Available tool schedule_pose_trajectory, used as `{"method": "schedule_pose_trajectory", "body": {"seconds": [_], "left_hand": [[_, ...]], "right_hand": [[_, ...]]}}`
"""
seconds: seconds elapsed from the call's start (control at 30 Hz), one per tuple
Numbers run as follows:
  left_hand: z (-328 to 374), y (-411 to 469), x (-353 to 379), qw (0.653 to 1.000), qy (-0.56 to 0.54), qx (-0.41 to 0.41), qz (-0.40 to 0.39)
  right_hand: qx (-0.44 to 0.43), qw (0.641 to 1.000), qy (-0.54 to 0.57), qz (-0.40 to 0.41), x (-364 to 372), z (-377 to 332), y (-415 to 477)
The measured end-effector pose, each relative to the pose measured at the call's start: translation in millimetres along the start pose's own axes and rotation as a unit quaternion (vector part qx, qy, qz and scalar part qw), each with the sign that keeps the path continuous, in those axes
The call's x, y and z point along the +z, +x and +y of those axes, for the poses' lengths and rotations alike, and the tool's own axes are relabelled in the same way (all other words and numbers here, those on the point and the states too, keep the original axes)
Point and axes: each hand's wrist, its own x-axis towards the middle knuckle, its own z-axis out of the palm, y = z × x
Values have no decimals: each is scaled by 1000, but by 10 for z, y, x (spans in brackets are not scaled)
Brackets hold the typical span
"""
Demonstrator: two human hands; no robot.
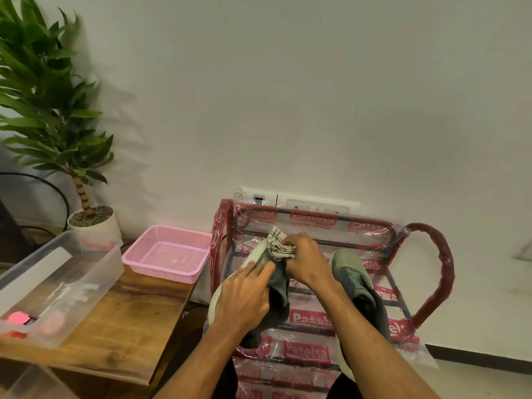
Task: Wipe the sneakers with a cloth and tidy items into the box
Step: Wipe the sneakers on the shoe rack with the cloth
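Observation:
My left hand [244, 298] grips a grey-green sneaker [277, 286] with a pale sole, tilted on its side above the rack. My right hand [305, 262] pinches a bunched white checked cloth [277, 244] and presses it on the sneaker's toe end. A second grey-green sneaker [355, 286] lies on the rack to the right, partly behind my right forearm. A clear plastic box [57, 283] stands on the wooden table at the left, with pink and red items inside.
The rack [311, 318] is metal, wrapped in clear plastic with red print, against the wall. A pink mesh basket [168, 251] sits on the wooden table [129, 326]. A potted plant [92, 217] stands at the back left. Wall sockets [316, 207] are behind the rack.

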Motion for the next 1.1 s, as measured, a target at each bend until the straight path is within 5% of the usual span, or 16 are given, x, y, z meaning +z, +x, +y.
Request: {"method": "schedule_pose_trajectory", "body": {"seconds": [0.4,0.6,0.77,0.97,1.1], "left_hand": [[-5,-36,94,1000,9,12,-26],[-19,-20,89,999,23,4,-32],[-64,21,1,999,30,-9,-4],[-41,21,15,1000,24,3,9],[-72,16,-36,999,42,2,17]], "right_hand": [[-74,995,18,-61,-77,57,39],[-4,1000,4,-25,6,-34,102],[-39,994,35,-95,17,-131,73],[31,998,-25,-39,89,-102,129],[-31,991,36,-121,45,-119,147]]}}
